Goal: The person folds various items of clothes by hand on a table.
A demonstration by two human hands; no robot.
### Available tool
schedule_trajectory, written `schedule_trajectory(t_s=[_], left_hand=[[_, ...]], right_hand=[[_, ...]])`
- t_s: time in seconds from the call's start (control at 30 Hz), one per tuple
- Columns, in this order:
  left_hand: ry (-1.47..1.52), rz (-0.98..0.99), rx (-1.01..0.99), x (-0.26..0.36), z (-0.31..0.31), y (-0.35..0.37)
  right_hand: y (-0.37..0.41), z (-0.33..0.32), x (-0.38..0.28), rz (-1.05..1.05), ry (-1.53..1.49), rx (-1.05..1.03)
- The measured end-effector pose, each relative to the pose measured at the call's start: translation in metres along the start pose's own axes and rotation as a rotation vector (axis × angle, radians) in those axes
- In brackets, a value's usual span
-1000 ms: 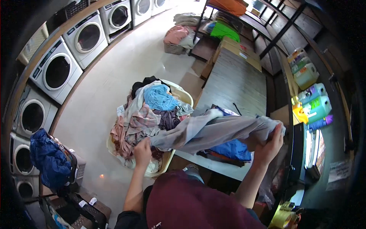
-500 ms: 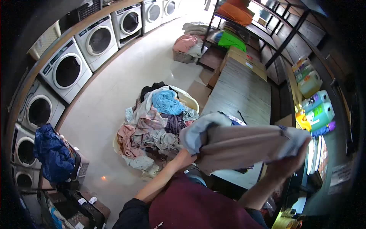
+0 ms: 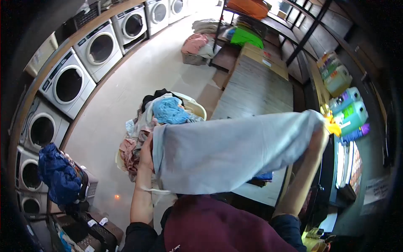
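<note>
A light grey-blue garment [image 3: 226, 151] is stretched wide between my two hands, in front of my body. My left hand [image 3: 146, 154] grips its left end, fingers partly behind the fabric. At the upper right corner, my right hand [image 3: 320, 133] is closed on the other end, mostly covered by cloth. Behind the left part lies a heaped pile of laundry with a bright blue cloth [image 3: 170, 111] on top, in a cream tub [image 3: 197, 105] on the floor. The garment hangs over part of the grey table [image 3: 256, 90], hiding much of its near half.
Front-loading machines [image 3: 68, 84] line the left wall. A dark blue bundle [image 3: 61, 174] rests on a basket at lower left. Detergent bottles [image 3: 352, 115] stand on the right shelf. More folded textiles [image 3: 197, 43] sit by the black rack [image 3: 218, 33] at the back.
The garment has gone from bunched, brownish-grey side showing, to spread out with its light grey-blue side showing. My left hand has moved left, while the right stays out at the right.
</note>
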State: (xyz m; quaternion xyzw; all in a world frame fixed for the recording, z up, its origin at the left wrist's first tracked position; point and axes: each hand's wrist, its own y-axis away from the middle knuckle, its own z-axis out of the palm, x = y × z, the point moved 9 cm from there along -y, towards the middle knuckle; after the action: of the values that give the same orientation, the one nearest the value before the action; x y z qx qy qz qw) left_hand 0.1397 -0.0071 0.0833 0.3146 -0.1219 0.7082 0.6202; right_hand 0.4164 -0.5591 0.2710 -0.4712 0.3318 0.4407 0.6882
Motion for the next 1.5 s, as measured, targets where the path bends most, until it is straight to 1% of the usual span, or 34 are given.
schedule_trajectory(t_s=[0.03, 0.07, 0.1, 0.13, 0.17, 0.2, 0.27, 0.33, 0.4, 0.47, 0.53, 0.6, 0.63, 0.73, 0.77, 0.87, 0.9, 0.97, 1.0, 1.03, 1.07, 1.1, 1.13, 1.2, 1.23, 1.33, 1.37, 1.47, 1.5], left_hand=[[-0.106, -0.001, -0.024, -0.015, -0.015, -0.007], [-0.213, 0.007, -0.048, -0.026, -0.02, -0.007], [-0.131, -0.168, 0.081, -0.054, -0.02, 0.01], [-0.378, -0.233, 0.135, -0.085, -0.062, 0.01], [-0.297, -0.251, 0.232, -0.109, -0.065, 0.015], [-0.294, -0.223, 0.258, -0.124, -0.065, 0.019], [-0.287, -0.163, 0.303, -0.143, -0.064, 0.022], [-0.308, -0.13, 0.299, -0.146, -0.045, 0.021], [-0.298, -0.09, 0.25, -0.141, -0.004, 0.019], [-0.332, -0.103, 0.174, -0.144, 0.036, 0.017], [-0.353, -0.098, 0.099, -0.148, 0.076, 0.019], [-0.359, -0.071, 0.027, -0.15, 0.113, 0.027], [-0.449, -0.045, -0.014, -0.147, 0.125, 0.03], [-0.414, 0.018, 0.006, -0.139, 0.143, 0.041], [-0.459, 0.077, 0.032, -0.136, 0.142, 0.042], [-0.641, 0.13, 0.06, -0.134, 0.138, 0.046], [-0.704, 0.188, 0.124, -0.13, 0.137, 0.05], [-0.996, 0.45, 0.159, -0.114, 0.151, 0.063], [-1.138, 0.587, 0.175, -0.106, 0.162, 0.07], [-1.247, 0.678, 0.121, -0.103, 0.176, 0.073], [-1.412, 0.765, -0.005, -0.103, 0.198, 0.076], [-1.482, 0.769, -0.116, -0.112, 0.205, 0.071], [-1.549, 0.764, -0.23, -0.126, 0.21, 0.067], [-1.621, 0.75, -0.347, -0.148, 0.21, 0.062], [-1.655, 0.745, -0.412, -0.158, 0.213, 0.059], [-1.521, 0.683, -0.459, -0.171, 0.231, 0.058], [-1.524, 0.732, -0.473, -0.174, 0.236, 0.058], [-1.474, 0.628, -0.601, -0.19, 0.228, 0.044], [-1.45, 0.595, -0.616, -0.187, 0.233, 0.043]], right_hand=[[0.003, -0.024, 0.05, 0.17, 0.111, -0.006], [0.017, -0.031, 0.072, 0.261, 0.199, 0.017], [0.032, -0.037, 0.092, 0.354, 0.283, 0.034], [0.071, -0.02, 0.098, 0.375, 0.352, 0.085], [0.092, -0.019, 0.105, 0.379, 0.435, 0.079], [0.113, -0.023, 0.116, 0.385, 0.52, 0.073], [0.149, -0.025, 0.135, 0.292, 0.509, -0.009], [0.19, -0.005, 0.143, 0.462, 0.493, -0.067], [0.226, 0.053, 0.132, 0.577, 0.527, -0.279], [0.253, 0.12, 0.101, 0.189, 0.657, -0.727], [0.279, 0.158, 0.083, -0.071, 0.724, -0.919], [0.294, 0.171, 0.083, -0.125, 0.736, -0.951], [0.29, 0.17, 0.082, -0.117, 0.569, -0.837], [0.27, 0.163, 0.07, -0.191, 0.577, -0.81], [0.263, 0.158, 0.066, -0.13, 0.573, -0.77], [0.255, 0.149, 0.043, -0.111, 0.586, -0.85], [0.253, 0.144, 0.038, -0.105, 0.587, -0.84], [0.252, 0.133, 0.029, -0.102, 0.59, -0.814], [0.249, 0.126, 0.026, -0.109, 0.584, -0.769], [0.246, 0.119, 0.022, -0.086, 0.585, -0.727], [0.243, 0.112, 0.019, -0.059, 0.585, -0.682], [0.241, 0.106, 0.015, -0.093, 0.575, -0.639], [0.24, 0.101, 0.016, -0.061, 0.57, -0.607], [0.237, 0.087, 0.018, 0.003, 0.565, -0.534], [0.234, 0.079, 0.017, -0.041, 0.577, -0.485], [0.224, 0.056, 0.016, 0.031, 0.584, -0.343], [0.221, 0.052, 0.014, 0.055, 0.559, -0.293], [0.221, 0.052, 0.015, 0.073, 0.55, -0.228], [0.222, 0.059, 0.009, 0.061, 0.571, -0.203]])
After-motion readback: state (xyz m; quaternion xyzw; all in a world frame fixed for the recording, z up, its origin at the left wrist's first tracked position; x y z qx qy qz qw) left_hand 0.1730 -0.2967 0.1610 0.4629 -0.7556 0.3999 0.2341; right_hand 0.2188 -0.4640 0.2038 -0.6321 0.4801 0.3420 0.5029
